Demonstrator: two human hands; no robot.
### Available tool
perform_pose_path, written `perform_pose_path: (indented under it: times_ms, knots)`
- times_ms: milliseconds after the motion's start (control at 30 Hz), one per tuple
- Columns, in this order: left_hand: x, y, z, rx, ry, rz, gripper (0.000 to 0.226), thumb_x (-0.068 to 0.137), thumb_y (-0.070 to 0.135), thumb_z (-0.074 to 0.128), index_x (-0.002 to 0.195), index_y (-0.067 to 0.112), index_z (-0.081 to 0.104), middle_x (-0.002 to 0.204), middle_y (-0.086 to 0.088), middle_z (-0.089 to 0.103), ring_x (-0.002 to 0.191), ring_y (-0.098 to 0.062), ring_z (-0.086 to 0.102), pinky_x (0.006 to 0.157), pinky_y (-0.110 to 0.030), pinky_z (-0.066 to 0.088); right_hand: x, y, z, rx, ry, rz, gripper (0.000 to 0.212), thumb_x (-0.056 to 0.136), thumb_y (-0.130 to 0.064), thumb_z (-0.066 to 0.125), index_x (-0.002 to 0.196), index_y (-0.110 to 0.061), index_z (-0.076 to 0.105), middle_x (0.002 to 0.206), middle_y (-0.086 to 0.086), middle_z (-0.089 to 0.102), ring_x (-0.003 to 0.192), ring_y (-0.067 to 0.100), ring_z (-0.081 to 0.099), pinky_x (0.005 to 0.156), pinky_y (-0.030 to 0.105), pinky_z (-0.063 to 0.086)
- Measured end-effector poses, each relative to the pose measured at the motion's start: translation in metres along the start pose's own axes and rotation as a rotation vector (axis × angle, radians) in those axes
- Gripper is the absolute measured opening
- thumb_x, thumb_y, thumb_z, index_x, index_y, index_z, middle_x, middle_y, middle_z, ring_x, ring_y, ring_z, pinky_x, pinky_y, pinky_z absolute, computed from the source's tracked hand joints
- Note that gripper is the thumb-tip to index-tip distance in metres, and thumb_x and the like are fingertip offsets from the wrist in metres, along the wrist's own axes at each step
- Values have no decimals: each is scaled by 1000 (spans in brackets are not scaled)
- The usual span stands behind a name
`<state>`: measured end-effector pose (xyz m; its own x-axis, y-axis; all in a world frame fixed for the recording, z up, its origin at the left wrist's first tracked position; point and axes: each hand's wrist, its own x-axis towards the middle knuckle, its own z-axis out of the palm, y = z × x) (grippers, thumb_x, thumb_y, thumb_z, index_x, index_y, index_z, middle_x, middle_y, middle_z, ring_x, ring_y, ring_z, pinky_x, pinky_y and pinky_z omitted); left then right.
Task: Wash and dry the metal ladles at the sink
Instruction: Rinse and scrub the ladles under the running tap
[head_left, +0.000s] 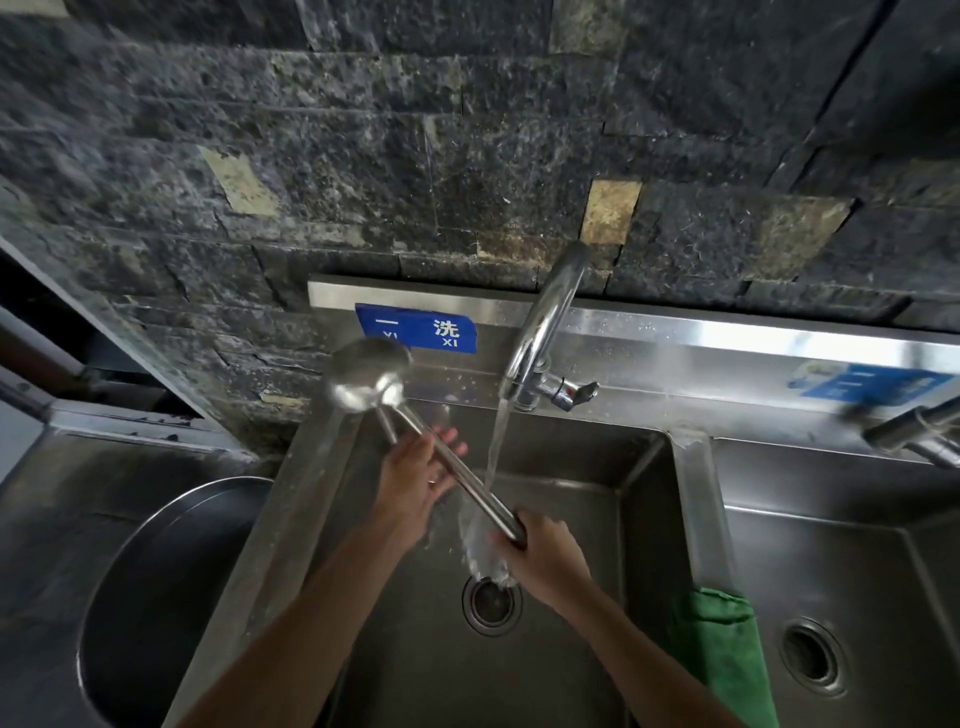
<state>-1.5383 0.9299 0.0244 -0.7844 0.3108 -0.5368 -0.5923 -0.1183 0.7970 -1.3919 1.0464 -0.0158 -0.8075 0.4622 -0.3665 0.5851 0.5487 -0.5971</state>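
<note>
Two hands hold the metal ladles over the left basin of a steel sink. The right hand is clenched around the lower end of the long handles, close above the drain. The left hand lies against the handles further up, its fingers fairly straight and its palm on the metal; whether the thumb wraps round cannot be told. The handles slope up and to the left, so that the bowls stand above the sink's left rim, in front of a blue sign on the backsplash. How many ladles there are is hard to tell, as the bowls are blurred.

A stream of water falls from the curved tap and strikes the handles between the two hands, splashing down toward the drain. A green cloth hangs over the divider between the left basin and the right one. To the left, a large round metal basin sits on the counter.
</note>
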Motion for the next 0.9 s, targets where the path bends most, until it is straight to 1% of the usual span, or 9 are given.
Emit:
perform_pose_path:
  times_ms: [67, 200, 267, 367, 467, 567, 667, 733, 900]
  knots:
    - [-9, -31, 10, 6, -28, -96, 26, 105, 19, 44, 117, 1, 58, 104, -11, 72, 88, -23, 71, 76, -38, 58, -1, -5, 0, 15, -21, 1, 25, 89, -43, 59, 77, -22, 50, 64, -6, 56, 73, 26, 65, 58, 32, 39]
    - [-15, -83, 22, 68, -25, -200, 28, 105, 21, 44, 111, -2, 59, 85, -7, 72, 62, -14, 57, 56, -28, 43, -14, 20, 2, 12, -58, 51, 27, 89, -44, 61, 82, -18, 59, 73, -3, 64, 75, 24, 68, 59, 34, 44]
    - [-15, -107, 26, 84, -41, -257, 24, 105, 19, 45, 111, 0, 57, 83, -6, 72, 66, -14, 56, 60, -28, 47, -27, 43, 6, 24, -81, 101, 34, 89, -50, 58, 88, -16, 63, 77, 0, 69, 74, 23, 69, 62, 38, 51]
    - [-18, -140, 34, 162, -118, -375, 26, 105, 23, 44, 104, 6, 64, 96, -7, 72, 75, -15, 61, 68, -30, 55, -49, 74, 12, 54, -64, 146, 43, 89, -59, 49, 99, -19, 64, 85, 6, 74, 79, 28, 72, 67, 43, 56]
    - [-23, -164, 47, 249, -233, -454, 19, 102, 22, 50, 97, 15, 67, 95, -3, 75, 78, -14, 64, 73, -31, 54, -64, 94, 15, 67, 6, 179, 34, 96, -46, 48, 116, -24, 63, 97, 12, 75, 93, 35, 69, 71, 41, 52]
    - [-28, -181, 64, 397, -341, -509, 10, 96, 20, 59, 94, 18, 69, 82, 1, 68, 73, -11, 63, 84, -35, 52, -69, 111, 19, 44, 47, 294, 32, 99, -42, 46, 114, -19, 62, 104, 13, 74, 101, 36, 68, 75, 41, 52]
    - [-32, -192, 77, 522, -448, -546, 22, 97, 20, 52, 104, 19, 73, 97, -2, 74, 96, -17, 69, 101, -44, 49, -65, 122, 23, 60, 85, 406, 29, 99, -34, 44, 114, -15, 61, 107, 12, 73, 101, 35, 69, 71, 39, 50]
    - [-34, -201, 85, 576, -468, -572, 25, 96, 23, 52, 106, 23, 75, 105, -2, 75, 103, -18, 68, 101, -44, 49, -58, 131, 24, 71, 103, 457, 27, 101, -29, 42, 113, -12, 60, 107, 12, 72, 98, 33, 70, 66, 35, 45]
    - [-36, -222, 94, 562, -444, -633, 24, 100, 22, 52, 100, 21, 77, 93, 1, 74, 94, -15, 67, 95, -43, 52, -42, 151, 30, 156, 112, 495, 20, 105, -21, 44, 109, -6, 57, 97, 12, 72, 89, 29, 72, 58, 29, 42]
